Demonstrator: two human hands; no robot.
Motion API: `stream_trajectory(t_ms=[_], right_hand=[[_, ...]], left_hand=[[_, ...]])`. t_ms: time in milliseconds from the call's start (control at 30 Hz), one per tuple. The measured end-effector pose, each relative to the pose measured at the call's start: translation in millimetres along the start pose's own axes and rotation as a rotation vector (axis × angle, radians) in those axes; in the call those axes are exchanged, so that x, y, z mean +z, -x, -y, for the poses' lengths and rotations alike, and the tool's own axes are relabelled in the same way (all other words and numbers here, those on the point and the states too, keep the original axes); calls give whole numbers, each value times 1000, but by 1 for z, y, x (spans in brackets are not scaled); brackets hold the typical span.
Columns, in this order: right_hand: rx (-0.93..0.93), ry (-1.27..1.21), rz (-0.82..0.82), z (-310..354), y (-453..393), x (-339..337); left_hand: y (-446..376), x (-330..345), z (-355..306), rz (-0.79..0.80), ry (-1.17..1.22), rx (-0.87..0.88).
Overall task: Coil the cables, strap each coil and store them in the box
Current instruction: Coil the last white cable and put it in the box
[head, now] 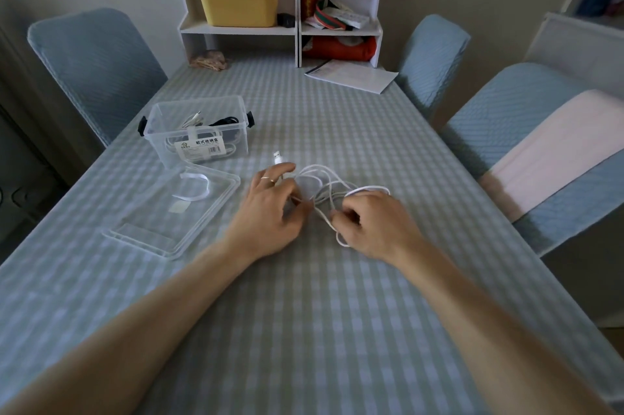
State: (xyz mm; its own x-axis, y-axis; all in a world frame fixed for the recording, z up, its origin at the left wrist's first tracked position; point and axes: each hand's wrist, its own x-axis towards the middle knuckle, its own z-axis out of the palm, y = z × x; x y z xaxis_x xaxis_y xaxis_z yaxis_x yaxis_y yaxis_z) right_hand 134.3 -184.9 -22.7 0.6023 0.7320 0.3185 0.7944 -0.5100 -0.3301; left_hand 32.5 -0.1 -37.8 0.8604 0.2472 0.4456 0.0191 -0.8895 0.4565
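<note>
A white cable [332, 186] lies in loose tangled loops on the checked tablecloth at the middle of the table, its plug end [277, 157] pointing away from me. My left hand [268, 212] pinches a strand at the left of the tangle. My right hand [371, 222] has its fingers curled round loops at the right. The clear plastic box [158, 130] stands open at the left and holds a strapped white coil and a black cable. Its clear lid [135, 232] lies flat in front of it, with a white strap [197, 190] on it.
A white shelf unit [297, 9] with a yellow bin stands at the table's far end. Papers [354, 75] lie at the far right. Blue-covered chairs [435, 56] stand along both sides, one with a pink cloth [553, 151] draped over it.
</note>
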Motion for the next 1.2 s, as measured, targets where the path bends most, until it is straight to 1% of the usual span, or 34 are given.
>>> stream_trajectory(t_ms=[133,200,233,300,333,367,433,500,600,667,733,833,900,967,1033,1067,1133,1167,1200], right_hand=[[155,-321,-55,-2,8,-9],[179,-585,-61,-1,15,-18],[142,-707,-45,-2,19,-22],[71,-803,18,1,30,-31],[69,-795,34,2,35,-32],[93,-780,19,5,41,-32],[153,-736,-90,12,45,-28],[160,-712,-190,24,54,-32],[167,-716,-236,42,67,-46],[164,-704,-220,50,73,-57],[153,-660,-149,64,86,-72],[131,-658,-53,86,110,-98],[110,-633,-10,98,124,-114],[84,-604,23,109,136,-127],[60,-614,44,118,147,-136],[52,-632,52,122,154,-138],[43,-680,93,125,166,-138],[37,-698,123,125,173,-136],[30,-709,149,124,182,-134]], left_hand=[[-21,6,-1,132,62,98],[-23,5,-7,107,89,127],[-20,5,-9,73,91,147],[-9,3,-18,24,64,202],[-3,1,-24,9,70,203],[4,-2,-30,-8,111,169],[14,-7,-39,-47,258,-13],[26,-14,-51,-19,420,-195],[48,-24,-72,-1,611,-339],[58,-33,-86,-23,726,-418],[74,-46,-101,-53,835,-467],[104,-66,-124,-51,952,-489],[124,-76,-141,-56,1041,-500],[143,-85,-156,-41,1079,-518],[162,-95,-165,16,1043,-519],[171,-100,-167,70,947,-498],[185,-109,-167,221,603,-420],[188,-113,-167,270,431,-376],[194,-116,-168,274,310,-346]])
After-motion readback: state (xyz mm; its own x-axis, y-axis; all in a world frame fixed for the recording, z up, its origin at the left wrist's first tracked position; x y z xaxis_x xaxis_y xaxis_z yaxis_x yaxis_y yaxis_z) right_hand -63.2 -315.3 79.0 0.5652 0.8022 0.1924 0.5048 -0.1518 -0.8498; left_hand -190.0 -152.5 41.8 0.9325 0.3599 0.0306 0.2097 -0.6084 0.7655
